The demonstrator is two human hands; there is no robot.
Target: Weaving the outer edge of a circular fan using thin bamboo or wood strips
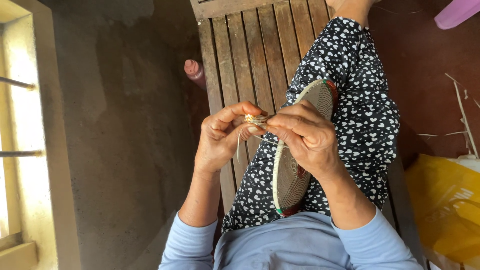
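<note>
The left hand (220,140) and the right hand (305,137) meet in the middle, above the person's lap. The grip of the left hand is closed: thumb and first finger pinch a small, shiny, yellowish bit (251,119). It is too small to tell what it is. The grip of the right hand is closed too, with the fingertips (272,125) pinching the same small bit from the other side. A thin pale strand (240,145) hangs down from where the fingers meet.

One round woven disc (295,175) stands on its edge in the lap, just behind the right hand. It is pale tan, with a light rim and small patches of red and green at the top and the bottom. The right hand hides part of it.

The lap is covered with black cloth with white hearts (360,115). The sleeves (370,245) are light blue. The person sits on a wooden counter (245,50) made of long brown slats.

One yellow bag (445,205) lies on the floor at the right. It has faint marks on it. One dark red bottle (194,72) stands by the left edge of the counter. One pink plastic thing (457,11) shows at the top right corner. A few dry pale strips (465,117) lie on the dark red floor. A window with two bars (15,82) is at the far left.
</note>
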